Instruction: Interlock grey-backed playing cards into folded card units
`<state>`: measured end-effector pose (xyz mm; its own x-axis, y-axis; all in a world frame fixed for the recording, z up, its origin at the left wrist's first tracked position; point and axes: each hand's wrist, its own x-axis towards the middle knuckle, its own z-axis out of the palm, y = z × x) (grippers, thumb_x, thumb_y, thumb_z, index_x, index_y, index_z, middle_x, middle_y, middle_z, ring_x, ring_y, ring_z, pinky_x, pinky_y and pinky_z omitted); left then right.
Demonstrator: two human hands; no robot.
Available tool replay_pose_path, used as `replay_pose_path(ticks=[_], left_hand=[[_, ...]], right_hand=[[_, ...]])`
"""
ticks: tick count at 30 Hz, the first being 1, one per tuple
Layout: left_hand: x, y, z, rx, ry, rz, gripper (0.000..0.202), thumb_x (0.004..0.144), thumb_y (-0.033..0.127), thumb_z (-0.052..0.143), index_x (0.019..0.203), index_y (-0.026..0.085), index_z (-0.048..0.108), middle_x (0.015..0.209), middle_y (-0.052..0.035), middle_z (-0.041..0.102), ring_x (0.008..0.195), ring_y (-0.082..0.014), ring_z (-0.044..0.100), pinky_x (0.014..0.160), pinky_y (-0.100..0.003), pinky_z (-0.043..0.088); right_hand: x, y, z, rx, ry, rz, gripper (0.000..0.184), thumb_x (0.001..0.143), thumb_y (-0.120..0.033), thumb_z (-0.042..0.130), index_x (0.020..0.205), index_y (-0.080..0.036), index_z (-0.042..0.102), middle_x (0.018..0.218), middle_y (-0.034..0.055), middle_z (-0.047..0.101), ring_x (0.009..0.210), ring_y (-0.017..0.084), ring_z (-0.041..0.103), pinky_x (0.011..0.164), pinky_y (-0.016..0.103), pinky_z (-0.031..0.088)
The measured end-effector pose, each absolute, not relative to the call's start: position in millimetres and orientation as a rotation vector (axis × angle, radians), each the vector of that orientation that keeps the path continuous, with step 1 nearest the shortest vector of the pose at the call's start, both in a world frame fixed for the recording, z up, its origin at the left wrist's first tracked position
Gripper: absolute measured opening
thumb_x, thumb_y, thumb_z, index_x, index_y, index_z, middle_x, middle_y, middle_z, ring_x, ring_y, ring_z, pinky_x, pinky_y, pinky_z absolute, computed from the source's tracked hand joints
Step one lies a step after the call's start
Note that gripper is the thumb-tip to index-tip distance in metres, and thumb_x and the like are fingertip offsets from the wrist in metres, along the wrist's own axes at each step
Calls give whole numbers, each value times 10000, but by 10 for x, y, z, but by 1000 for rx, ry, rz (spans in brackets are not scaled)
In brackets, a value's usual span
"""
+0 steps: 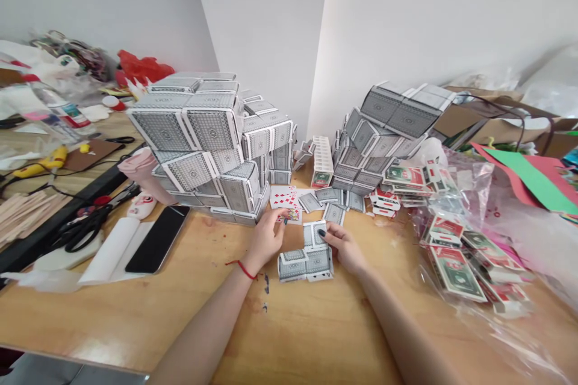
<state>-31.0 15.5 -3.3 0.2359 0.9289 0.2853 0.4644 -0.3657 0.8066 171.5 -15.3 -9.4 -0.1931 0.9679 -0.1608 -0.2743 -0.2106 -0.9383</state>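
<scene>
I observe the right hand (347, 247) pinching the grey-patterned folded-card assembly (318, 262) at lower centre, which could buckle under uneven finger pressure; the left hand (264, 240), grip unclear, is at white, red-printed cards (280, 197).

- No word, brand or number reads clearly.
- Face-up playing cards (280, 196) on the table (289, 325) show red diamond signs; their corner marks are too small to read.
- The small folded-card piece (318, 262) carries a tiny dark mark on its lower edge, too small to tell.
- Red and green card packets (457, 273) bear print too blurred to read.
- The bottle (74, 112) has a label, likewise illegible.
</scene>
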Motion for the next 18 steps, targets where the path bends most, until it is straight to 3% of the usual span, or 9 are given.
replay_pose_path(ticks=[3,6,13,18], left_hand=[[-305,194,-118,2200,1384,947,437,809,215,432,1238,171,363,1305,-106,393,1237,-222,310,1020,-406,270],[-289,197,-155,2322,1406,847,466,816,223,423,1268,178,319,1291,-105,391,1232,-232,308,1016,-424,276],[-299,190,-143,2366,1424,832,414,780,301,500,1166,167,440,1125,-104,423,1109,-239,389,961,-401,329],[-284,185,-159,2379,1448,843,420,723,317,580,1108,179,486,1010,-81,426,1024,-239,398,915,-411,355]], right_hand=[[1747,-141,-104,-982,-843,1656,217,666,-355,661,745,-193,540,627,-30,543,516,100,481,512,219,370],[1761,-126,-108,-968,-757,1703,262,649,-332,676,840,-221,536,655,-28,576,508,112,512,503,233,391],[1741,-115,-76,-1030,-803,1628,407,663,-349,665,1025,-255,503,707,-22,615,548,123,543,504,227,401],[1711,-133,-37,-1055,-854,1603,429,651,-374,673,1026,-243,513,718,-15,625,535,116,531,488,216,379]])
